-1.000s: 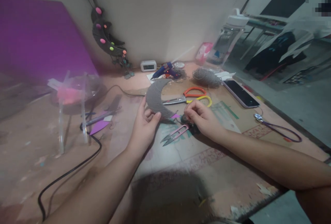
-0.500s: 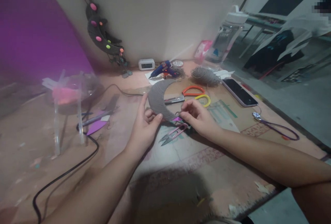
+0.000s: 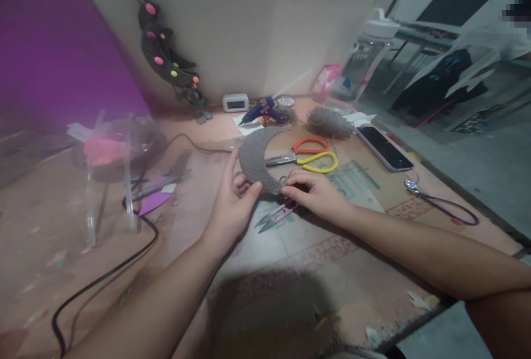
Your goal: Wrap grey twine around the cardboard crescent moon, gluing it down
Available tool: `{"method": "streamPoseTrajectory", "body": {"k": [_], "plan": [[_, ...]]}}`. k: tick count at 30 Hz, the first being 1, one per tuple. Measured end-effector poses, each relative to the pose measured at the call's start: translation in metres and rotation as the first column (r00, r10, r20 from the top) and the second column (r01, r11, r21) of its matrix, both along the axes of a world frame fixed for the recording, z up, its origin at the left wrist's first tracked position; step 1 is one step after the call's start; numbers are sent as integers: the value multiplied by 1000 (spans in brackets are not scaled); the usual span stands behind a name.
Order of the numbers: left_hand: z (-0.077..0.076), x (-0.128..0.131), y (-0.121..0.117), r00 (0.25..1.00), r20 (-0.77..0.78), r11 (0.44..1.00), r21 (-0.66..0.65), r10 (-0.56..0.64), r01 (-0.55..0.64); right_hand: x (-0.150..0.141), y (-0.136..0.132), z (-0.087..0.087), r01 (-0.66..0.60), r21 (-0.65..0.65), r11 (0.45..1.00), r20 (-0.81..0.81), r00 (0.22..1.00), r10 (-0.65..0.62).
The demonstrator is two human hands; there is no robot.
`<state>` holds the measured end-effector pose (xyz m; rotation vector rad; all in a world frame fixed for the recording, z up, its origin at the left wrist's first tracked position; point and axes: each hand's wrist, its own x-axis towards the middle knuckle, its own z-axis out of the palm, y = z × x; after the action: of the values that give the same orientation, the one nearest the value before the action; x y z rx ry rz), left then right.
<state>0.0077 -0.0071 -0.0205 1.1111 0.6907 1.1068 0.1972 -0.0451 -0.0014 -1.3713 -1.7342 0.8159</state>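
Observation:
A crescent moon shape wrapped in grey yarn [image 3: 254,155] is held up over the table. My left hand [image 3: 237,199] is closed on its outer, lower-left edge, thumb in front and fingers behind. At the crescent's lower tip, my right hand [image 3: 309,190] pinches with thumb and forefinger, and a small loop of grey yarn stands beside those fingers. The pinch covers the tip itself. Under the hands lie pink-handled thread snips [image 3: 274,218], partly hidden by my right hand. Scissors with orange and yellow handles [image 3: 298,155] rest just behind the crescent.
Behind stand a blue glue gun [image 3: 263,111], a small digital clock [image 3: 235,103], a ball of grey yarn [image 3: 329,121] and a water bottle [image 3: 363,63]. A phone [image 3: 385,149] lies right. Glue sticks [image 3: 129,182] and a black cable [image 3: 103,279] are left. A decorated crescent [image 3: 166,60] hangs on the wall.
My right hand has moved slightly left and down onto the crescent's tip, covering the purple bit that showed there. The crescent has shifted a little right in my left hand.

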Motion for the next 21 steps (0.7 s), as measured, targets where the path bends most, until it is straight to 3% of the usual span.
{"method": "streamPoseTrajectory", "body": {"k": [4, 12, 17, 21], "plan": [[0, 0, 1, 1000, -11, 1000, -9, -2, 2, 0, 0, -1, 7, -82, 997, -64, 998, -12], [-1, -2, 9, 999, 44, 998, -69, -7, 10, 4, -1, 0, 12, -109, 994, -104, 994, -24], [-1, -7, 11, 990, 70, 989, -77, -120, 125, 2, -7, -2, 35, 62, 997, 9, 999, -36], [2, -8, 10, 987, 15, 984, -69, -161, 162, 2, -12, -4, -61, 266, 962, 93, 995, 37]]}}
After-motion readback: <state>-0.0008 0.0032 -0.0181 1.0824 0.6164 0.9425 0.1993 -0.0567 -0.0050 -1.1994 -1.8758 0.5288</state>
